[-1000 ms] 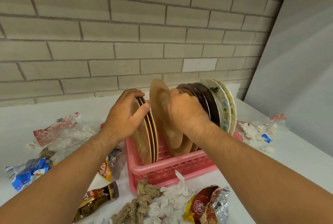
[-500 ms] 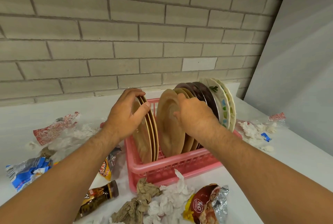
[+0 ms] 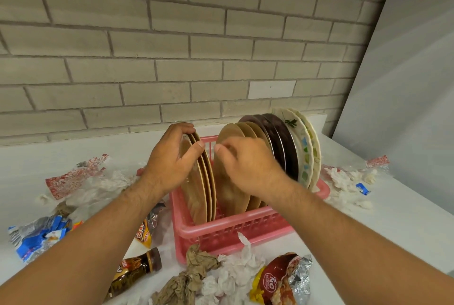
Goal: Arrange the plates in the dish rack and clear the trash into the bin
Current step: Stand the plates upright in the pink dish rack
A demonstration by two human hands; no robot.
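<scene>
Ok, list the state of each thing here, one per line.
left hand: grips tan plates, upright in rack.
right hand: against middle tan plate; grip unclear.
dish rack: upright, holding plates.
dark plates: standing on edge.
patterned plates: standing on edge.
bottle: lying down, capped.
chip bag: crumpled, open.
tissues: crumpled.

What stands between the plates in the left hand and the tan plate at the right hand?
No plate: head view shows a bare gap between left-hand plates and tan plate, only the pink rack behind.
</scene>
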